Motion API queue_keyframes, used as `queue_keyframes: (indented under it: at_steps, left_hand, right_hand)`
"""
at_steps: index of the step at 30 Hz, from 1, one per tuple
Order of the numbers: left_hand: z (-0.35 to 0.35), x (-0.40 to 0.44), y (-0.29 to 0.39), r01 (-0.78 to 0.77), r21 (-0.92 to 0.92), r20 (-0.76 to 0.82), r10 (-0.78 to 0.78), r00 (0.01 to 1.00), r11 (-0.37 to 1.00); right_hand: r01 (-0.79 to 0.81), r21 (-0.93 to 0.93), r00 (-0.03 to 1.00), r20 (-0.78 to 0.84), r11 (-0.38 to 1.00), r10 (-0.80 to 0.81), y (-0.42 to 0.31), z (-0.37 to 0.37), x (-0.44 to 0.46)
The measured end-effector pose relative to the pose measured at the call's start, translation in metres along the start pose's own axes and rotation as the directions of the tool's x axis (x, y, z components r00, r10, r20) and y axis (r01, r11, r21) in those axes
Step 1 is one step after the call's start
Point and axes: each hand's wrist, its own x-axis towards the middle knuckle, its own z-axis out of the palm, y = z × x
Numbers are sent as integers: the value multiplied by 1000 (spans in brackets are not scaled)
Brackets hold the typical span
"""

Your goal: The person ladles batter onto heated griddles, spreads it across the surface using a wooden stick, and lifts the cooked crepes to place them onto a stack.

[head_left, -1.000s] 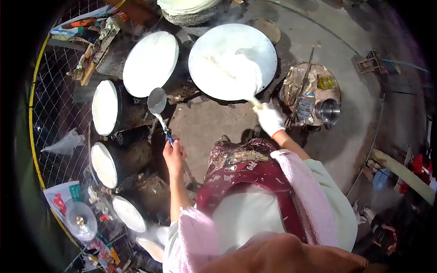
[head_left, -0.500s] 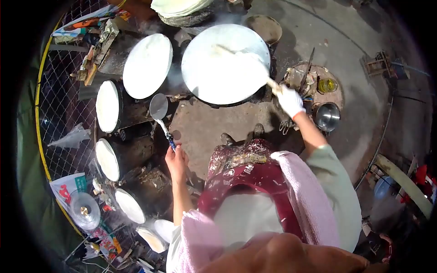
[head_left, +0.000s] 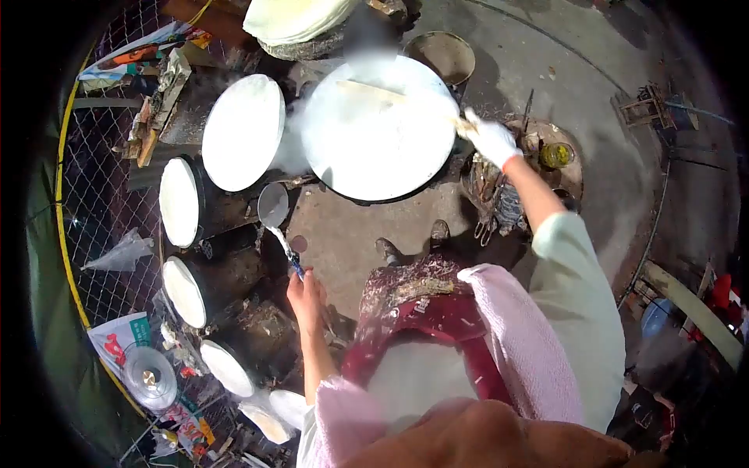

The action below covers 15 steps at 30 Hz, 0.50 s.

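Note:
My right hand (head_left: 491,142), in a white glove, is closed around the handle of a wooden batter spreader (head_left: 368,91). The spreader reaches left across a large round griddle (head_left: 378,183) coated with white batter; glare hides its middle part. In my bare left hand (head_left: 307,300) is a ladle (head_left: 273,204), gripped by its blue-and-white handle. The ladle's round bowl points away from me, left of the griddle and apart from it.
Several more round griddles with white tops (head_left: 243,132) curve down the left side. Stacked thin white sheets (head_left: 300,17) stand at the top. A dark round pan (head_left: 439,57) is beside the griddle, and a jar of yellow liquid (head_left: 555,155) sits on a round stand. Steam drifts over the griddle.
The spreader's far end has shifted left over the griddle, and my right hand has moved slightly up. My left hand keeps hold of the ladle. The whole view has shifted a little.

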Motion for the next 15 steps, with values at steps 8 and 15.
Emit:
queue_keyframes:
  at_steps: [8,15]
  left_hand:
    - [6,-4,3,-7,39,-27,8,1000,999]
    - [27,11,17,-37,20,90,35,995,999]
  right_hand:
    - [314,-96,866,-378,945,-327,-88,-8,46]
    - [57,932,960,-150,357,238,-14,83,-100]
